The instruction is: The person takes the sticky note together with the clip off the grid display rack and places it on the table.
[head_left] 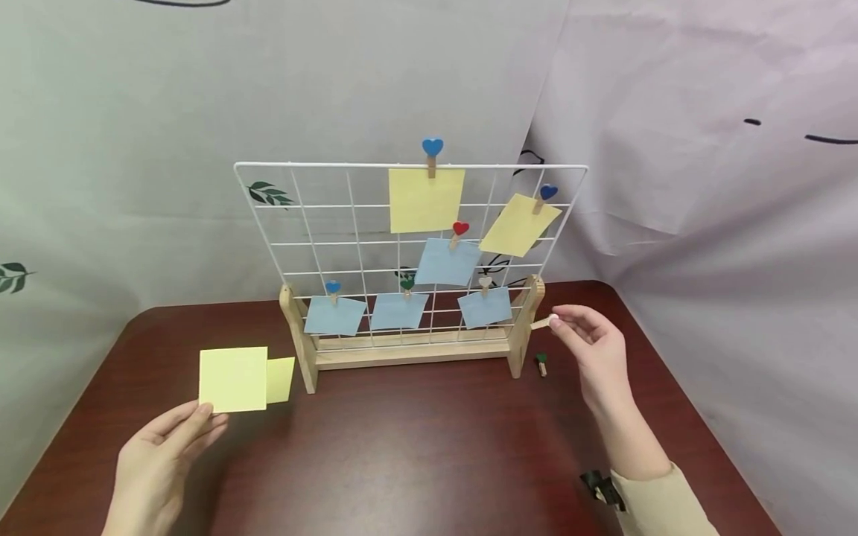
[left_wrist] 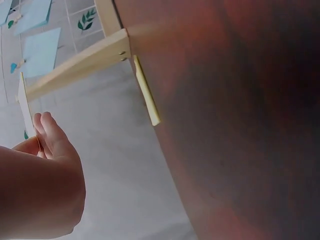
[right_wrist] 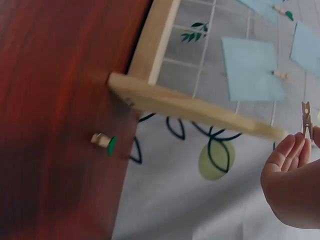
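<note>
My left hand (head_left: 161, 461) pinches a yellow sticky note (head_left: 233, 379) by its lower edge, raised at the left of the rack. Between thumb and fingers of my right hand (head_left: 599, 350) is a small wooden clothespin (right_wrist: 306, 120) with a white end, just right of the rack's side post. The white wire grid rack (head_left: 375, 243) stands on wooden feet. Two yellow notes (head_left: 426, 199) and several blue notes (head_left: 399, 310) hang on it from heart-topped clothespins (head_left: 432, 149).
More yellow notes (head_left: 280, 380) lie on the dark red table (head_left: 402, 447), left of the rack and partly behind the held note. A green-topped clothespin (head_left: 541, 365) lies by the right foot. Behind the table hangs a pale cloth (head_left: 335, 74) with leaf prints.
</note>
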A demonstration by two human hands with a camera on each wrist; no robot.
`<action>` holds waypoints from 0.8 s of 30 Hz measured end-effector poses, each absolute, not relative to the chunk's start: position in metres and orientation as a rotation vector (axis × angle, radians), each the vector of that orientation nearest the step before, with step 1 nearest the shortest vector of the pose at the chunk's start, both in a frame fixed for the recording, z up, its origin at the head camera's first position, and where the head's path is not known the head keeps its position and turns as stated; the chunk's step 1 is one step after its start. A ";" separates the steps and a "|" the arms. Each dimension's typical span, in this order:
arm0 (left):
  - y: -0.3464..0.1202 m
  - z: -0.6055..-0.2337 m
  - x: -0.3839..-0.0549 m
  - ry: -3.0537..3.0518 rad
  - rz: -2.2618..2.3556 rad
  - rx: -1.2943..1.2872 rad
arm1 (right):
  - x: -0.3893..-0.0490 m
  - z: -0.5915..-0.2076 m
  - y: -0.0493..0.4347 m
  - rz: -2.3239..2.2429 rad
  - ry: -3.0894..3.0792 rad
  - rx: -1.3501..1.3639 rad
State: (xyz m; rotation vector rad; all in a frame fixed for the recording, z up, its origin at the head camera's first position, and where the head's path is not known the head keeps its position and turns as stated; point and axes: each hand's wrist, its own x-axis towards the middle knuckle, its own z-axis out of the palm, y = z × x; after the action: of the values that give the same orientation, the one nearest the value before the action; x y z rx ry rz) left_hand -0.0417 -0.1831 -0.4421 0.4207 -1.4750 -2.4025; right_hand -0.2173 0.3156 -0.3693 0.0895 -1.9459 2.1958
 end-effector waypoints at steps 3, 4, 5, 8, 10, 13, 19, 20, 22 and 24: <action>-0.188 -0.446 -0.040 -1.448 -2.408 0.411 | -0.218 -0.374 0.323 2.192 -1.955 0.058; -0.190 -0.447 -0.039 -1.440 -2.408 0.414 | -0.218 -0.376 0.325 2.191 -1.955 0.052; -0.191 -0.449 -0.039 -1.428 -2.409 0.414 | -0.218 -0.377 0.327 2.192 -1.955 0.048; -0.196 -0.451 -0.038 -1.414 -2.404 0.416 | -0.219 -0.383 0.332 2.191 -1.956 0.035; -0.199 -0.452 -0.038 -1.400 -2.417 0.421 | -0.219 -0.386 0.337 2.187 -1.971 0.019; -0.206 -0.452 -0.037 -1.398 -2.439 0.423 | -0.220 -0.392 0.342 2.173 -2.006 -0.018; -0.222 -0.454 -0.034 -1.438 -2.451 0.483 | -0.222 -0.404 0.355 2.163 -2.054 -0.071; -0.224 -0.454 -0.033 -1.449 -2.443 0.506 | -0.222 -0.406 0.357 2.161 -2.060 -0.078; -0.229 -0.454 -0.031 -1.470 -2.428 0.542 | -0.223 -0.411 0.361 2.161 -2.070 -0.097; -0.234 -0.454 -0.030 -1.485 -2.421 0.563 | -0.225 -0.416 0.366 2.158 -2.088 -0.117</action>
State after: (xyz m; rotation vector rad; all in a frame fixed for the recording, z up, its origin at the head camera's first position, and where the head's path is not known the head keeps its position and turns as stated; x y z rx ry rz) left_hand -0.0303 -0.2338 -0.4542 0.5629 -1.4850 -2.4208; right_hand -0.2247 0.3661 -0.4157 -0.1175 -2.0879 2.1576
